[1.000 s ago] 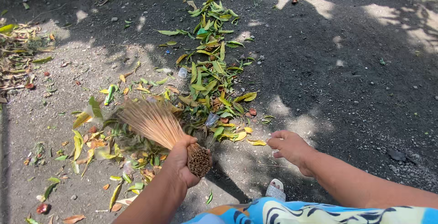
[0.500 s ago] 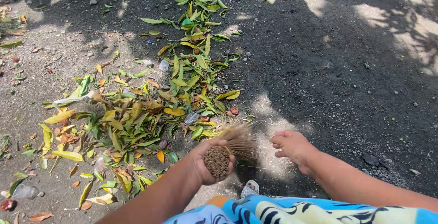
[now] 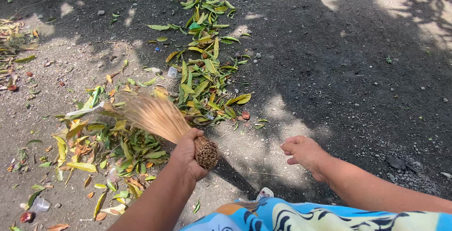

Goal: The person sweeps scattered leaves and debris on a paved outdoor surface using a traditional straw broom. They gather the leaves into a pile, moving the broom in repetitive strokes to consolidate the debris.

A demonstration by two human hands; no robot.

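My left hand point(image 3: 187, 152) grips the bound end of a short stick broom point(image 3: 155, 116), whose tan bristles fan out to the upper left over a heap of green and yellow fallen leaves point(image 3: 117, 144). A second strip of leaves point(image 3: 205, 66) runs up the middle of the ground, just right of the bristles. My right hand point(image 3: 305, 153) hangs free to the right with loosely curled fingers, holding nothing, above bare dirt.
The ground point(image 3: 348, 71) is dark gravelly dirt with patches of sunlight. More dry leaves point(image 3: 14, 43) lie at the far left edge. A small clear plastic cup point(image 3: 40, 205) sits at lower left. Blue patterned cloth point(image 3: 320, 217) fills the bottom edge.
The broom swung right toward me, then back out to the upper left over the leaves. The leaf heap has been dragged leftward. My right hand has barely moved.
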